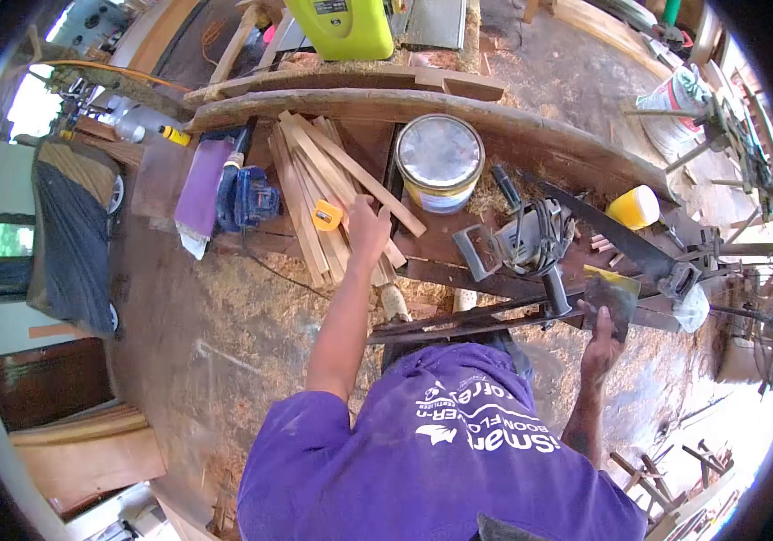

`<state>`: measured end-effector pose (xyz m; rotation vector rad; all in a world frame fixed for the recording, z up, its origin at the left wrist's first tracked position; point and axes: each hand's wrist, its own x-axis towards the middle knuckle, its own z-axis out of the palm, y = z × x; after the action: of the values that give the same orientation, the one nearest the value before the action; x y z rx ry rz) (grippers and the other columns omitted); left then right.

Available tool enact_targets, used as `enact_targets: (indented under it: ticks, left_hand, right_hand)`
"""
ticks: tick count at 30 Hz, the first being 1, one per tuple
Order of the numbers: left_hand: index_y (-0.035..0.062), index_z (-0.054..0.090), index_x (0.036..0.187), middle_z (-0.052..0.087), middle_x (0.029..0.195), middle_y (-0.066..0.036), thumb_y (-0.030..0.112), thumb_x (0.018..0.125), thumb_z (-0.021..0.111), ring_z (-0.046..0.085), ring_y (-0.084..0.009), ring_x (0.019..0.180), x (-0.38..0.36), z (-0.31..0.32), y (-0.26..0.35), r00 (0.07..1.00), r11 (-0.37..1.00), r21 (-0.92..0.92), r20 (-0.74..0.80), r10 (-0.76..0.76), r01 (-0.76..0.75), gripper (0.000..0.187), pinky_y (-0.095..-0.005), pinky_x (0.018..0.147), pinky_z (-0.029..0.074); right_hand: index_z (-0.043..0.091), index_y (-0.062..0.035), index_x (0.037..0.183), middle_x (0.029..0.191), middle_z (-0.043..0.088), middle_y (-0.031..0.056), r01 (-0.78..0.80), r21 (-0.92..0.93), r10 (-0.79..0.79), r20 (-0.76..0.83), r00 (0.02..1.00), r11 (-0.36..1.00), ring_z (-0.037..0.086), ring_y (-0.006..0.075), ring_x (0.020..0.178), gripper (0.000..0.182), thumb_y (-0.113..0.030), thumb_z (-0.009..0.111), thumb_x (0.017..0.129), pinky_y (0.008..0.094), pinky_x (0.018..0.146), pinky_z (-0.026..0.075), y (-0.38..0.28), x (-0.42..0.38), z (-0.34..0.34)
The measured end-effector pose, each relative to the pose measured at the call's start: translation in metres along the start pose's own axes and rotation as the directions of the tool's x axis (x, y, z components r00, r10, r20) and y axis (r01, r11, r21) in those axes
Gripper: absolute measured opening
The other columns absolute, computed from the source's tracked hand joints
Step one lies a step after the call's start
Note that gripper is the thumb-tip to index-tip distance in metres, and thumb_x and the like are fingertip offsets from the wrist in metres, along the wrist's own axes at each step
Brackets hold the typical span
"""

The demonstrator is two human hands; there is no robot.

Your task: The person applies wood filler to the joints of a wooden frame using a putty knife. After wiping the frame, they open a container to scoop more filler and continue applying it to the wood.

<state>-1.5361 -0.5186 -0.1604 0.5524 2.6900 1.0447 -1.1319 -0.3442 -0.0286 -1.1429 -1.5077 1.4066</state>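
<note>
Over the pile of pale wooden strips (305, 194), my left hand (370, 227) has its fingers curled on one strip. A yellow tape measure (326, 215) lies on the strips just left of that hand. My right hand (601, 347) is closed on a dark flat sheet (612, 305), low at the right near the bench's front edge. Just left of this sheet is a power tool (526, 239) with its cord bundled on it. A long handsaw (616, 233) lies beyond the sheet.
A large paint can (439, 162) stands mid-bench, with a yellow container (633, 207) to the right. A blue tool (251, 197) and purple cloth (203, 185) lie left. Behind the bench is a green machine (341, 27). Sawdust covers parts of the floor.
</note>
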Motion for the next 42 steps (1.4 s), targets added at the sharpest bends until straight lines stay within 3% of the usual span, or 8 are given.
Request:
enact_targets:
  ticks: [3, 5, 8, 15, 17, 25, 37, 42]
  left_hand:
    - [-0.0011, 0.057, 0.113, 0.059, 0.11, -0.022, 0.017, 0.08, 0.072, 0.055, -0.0374, 0.108, 0.021, -0.015, 0.038, 0.989, 0.97, -0.196, -0.061, 0.137, -0.146, 0.041, -0.045, 0.096, 0.043]
    - [0.0025, 0.057, 0.119, 0.059, 0.115, -0.02, 0.017, 0.079, 0.071, 0.052, -0.0373, 0.115, 0.044, -0.022, 0.06, 0.84, 0.829, -0.148, -0.166, 0.517, -0.54, 0.045, -0.0456, 0.102, 0.04]
    - [0.0047, 0.052, 0.133, 0.05, 0.135, -0.022, 0.022, 0.081, 0.071, 0.046, -0.0413, 0.126, 0.064, -0.034, 0.113, 0.765, 0.761, -0.079, -0.084, 0.639, -0.644, 0.058, -0.0494, 0.11, 0.035]
    - [-0.0013, 0.047, 0.136, 0.047, 0.139, -0.023, 0.049, 0.085, 0.067, 0.046, -0.0434, 0.127, 0.099, -0.009, 0.164, 0.804, 0.768, 0.319, 0.443, 0.397, -0.556, 0.075, -0.0534, 0.103, 0.042]
    - [-0.001, 0.051, 0.133, 0.048, 0.138, -0.023, 0.048, 0.084, 0.068, 0.048, -0.0426, 0.125, 0.103, 0.001, 0.158, 0.815, 0.766, 0.332, 0.414, 0.406, -0.55, 0.071, -0.053, 0.102, 0.044]
    - [0.003, 0.064, 0.118, 0.058, 0.124, -0.017, 0.035, 0.082, 0.073, 0.054, -0.0401, 0.116, 0.125, 0.014, 0.151, 0.813, 0.793, 0.186, 0.192, 0.55, -0.58, 0.049, -0.0503, 0.098, 0.046]
    - [0.004, 0.063, 0.089, 0.059, 0.108, -0.018, 0.037, 0.082, 0.073, 0.053, -0.0381, 0.104, 0.12, 0.039, 0.147, 0.77, 0.772, 0.072, -0.05, 0.636, -0.632, 0.035, -0.0493, 0.09, 0.045]
    - [0.002, 0.062, 0.081, 0.061, 0.093, -0.021, 0.042, 0.084, 0.072, 0.055, -0.0404, 0.097, 0.125, 0.029, 0.155, 0.852, 0.851, 0.019, 0.03, 0.523, -0.524, 0.041, -0.0493, 0.089, 0.044]
  right_hand:
    - [0.049, 0.0061, 0.132, 0.124, 0.061, 0.0173, 0.037, 0.082, -0.036, -0.014, 0.999, 0.996, 0.069, 0.028, 0.097, 0.034, -0.007, 0.047, 0.1, 0.0394, 0.092, 0.054, -0.025, -0.022, 0.042]
    - [0.054, 0.0065, 0.127, 0.12, 0.064, 0.0171, 0.055, 0.028, -0.055, -0.014, 0.998, 0.998, 0.068, 0.0267, 0.097, 0.031, -0.007, 0.047, 0.1, 0.039, 0.092, 0.054, -0.022, -0.033, 0.052]
    - [0.064, 0.0045, 0.118, 0.108, 0.071, 0.0126, 0.051, -0.08, -0.047, 0.054, 0.997, 0.995, 0.066, 0.018, 0.098, 0.026, -0.008, 0.051, 0.1, 0.0328, 0.091, 0.05, -0.026, -0.045, 0.073]
    - [0.063, 0.0044, 0.122, 0.11, 0.071, 0.0151, 0.182, -0.355, -0.158, 0.095, 0.983, 0.917, 0.066, 0.0201, 0.102, 0.028, -0.003, 0.054, 0.097, 0.0317, 0.09, 0.049, -0.053, -0.059, 0.084]
    - [0.063, 0.0063, 0.121, 0.111, 0.069, 0.0099, 0.274, -0.353, -0.281, 0.032, 0.959, 0.895, 0.063, 0.0162, 0.106, 0.027, -0.003, 0.05, 0.099, 0.0303, 0.096, 0.046, -0.042, -0.064, 0.08]
    - [0.063, 0.0066, 0.12, 0.111, 0.069, 0.0121, 0.034, -0.244, -0.053, -0.07, 0.996, 0.969, 0.063, 0.0189, 0.106, 0.029, -0.01, 0.048, 0.102, 0.0337, 0.096, 0.046, -0.023, -0.054, 0.068]
    - [0.059, 0.0029, 0.129, 0.11, 0.07, 0.0136, 0.204, -0.291, -0.176, 0.119, 0.977, 0.935, 0.065, 0.0165, 0.101, 0.032, -0.002, 0.053, 0.098, 0.0285, 0.089, 0.049, -0.03, -0.003, 0.077]
    - [0.06, 0.0047, 0.126, 0.113, 0.069, 0.0129, 0.228, -0.331, -0.18, 0.17, 0.969, 0.916, 0.063, 0.0166, 0.105, 0.03, -0.007, 0.052, 0.099, 0.0302, 0.094, 0.047, -0.032, -0.005, 0.081]
